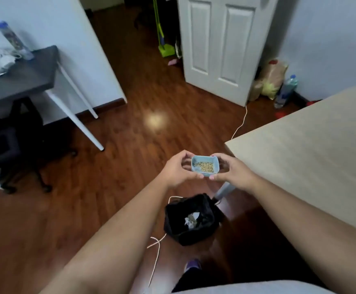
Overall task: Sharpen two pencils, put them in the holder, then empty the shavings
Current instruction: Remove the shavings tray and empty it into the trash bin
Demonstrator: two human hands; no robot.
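We stand in a home room: a wood floor (147,98), a white panelled door (221,45), two tables, a lined bin (192,219).

A glossy reddish-brown wood floor (130,128) is catching a soft patch of reflected light (156,120). Pale blue walls (331,39) are enclosing the room, and a white panelled door (219,45) is standing open. A dark desk (20,77) on white legs is sitting at left; a beige tabletop (310,149) is filling the right side.
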